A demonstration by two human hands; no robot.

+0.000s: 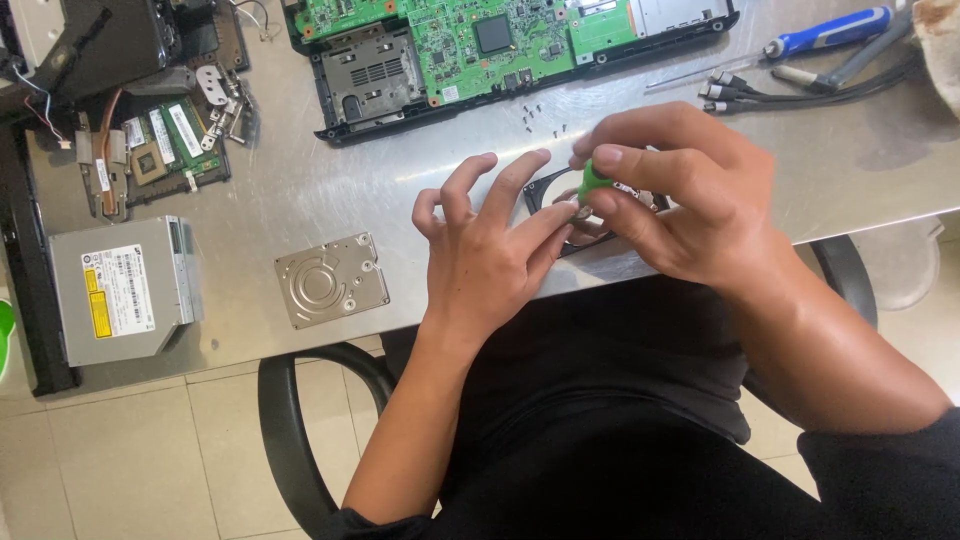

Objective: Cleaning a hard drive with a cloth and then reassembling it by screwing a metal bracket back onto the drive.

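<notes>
**Open hard drive being worked on at the very edge of the bench**

Biggest thing first: a scuffed grey sheet-metal bench top [300, 190] is seen from above, and it's crowded. A gutted black laptop base with its green circuit board exposed [470, 45] is laid along the far edge. A silver boxy optical drive with a white and yellow label [120, 290] is parked at the left, and a flat silver hard-drive cover plate [331, 280] lies loose in the middle.

The black-framed open hard drive [560, 205] is set right at the near edge of the bench, mostly hidden under the hands. It's steadied by the left hand [490, 250], fingers spread wide and fingertips pressed down on it, nothing gripped. A small green-handled screwdriver [594, 178] is pinched tight in the right hand [680, 200] between thumb and fingers, tip down into the drive.

Smallest bits: a scatter of tiny dark screws [535, 115] is left loose just beyond the hands.

Risks, as a guess: the drive could be nudged off the edge into the lap if the tip slips, the platter could be scratched, and those screws could easily be swept away by a wrist.
</notes>
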